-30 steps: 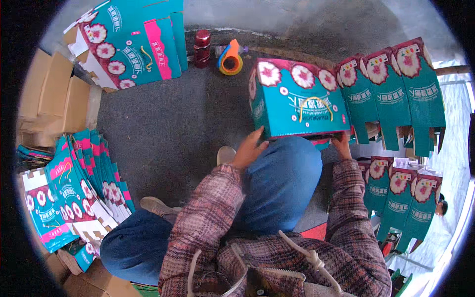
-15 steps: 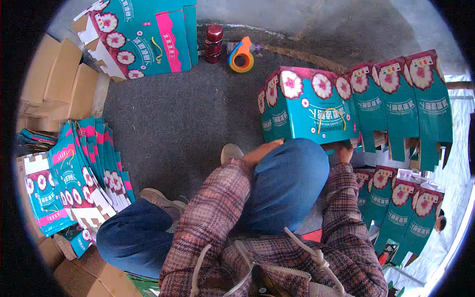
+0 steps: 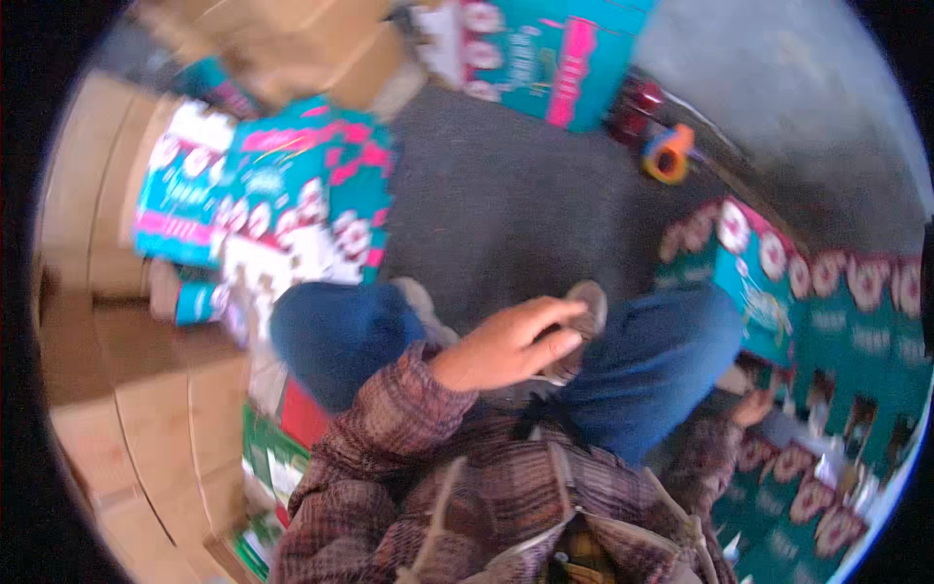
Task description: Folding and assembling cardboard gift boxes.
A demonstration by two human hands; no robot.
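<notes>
My left hand (image 3: 516, 341) hangs in front of my body between my knees, above a shoe. Its fingers are stretched forward and nothing is in them. Off to the right, my right hand (image 3: 752, 407) is low beside my knee, close to the lower part of a teal carton (image 3: 764, 297) with round white-and-purple pictures. Motion blur smears its fingers. That carton stands upright beyond my right knee, which hides part of it. A heap of folded flat teal-and-pink cartons (image 3: 311, 175) lies beyond my left knee.
More upright teal cartons (image 3: 856, 321) line the right side. An orange tape dispenser (image 3: 669, 156) and a dark red bottle (image 3: 637, 107) are on the dark mat (image 3: 486, 204), near another teal carton (image 3: 545, 63). Brown cardboard boxes (image 3: 146, 428) are stacked at the left.
The view has swung left, so everything appears further right. My left hand has left the carton and come to the middle. My right hand has drawn down from the carton's lower edge.
</notes>
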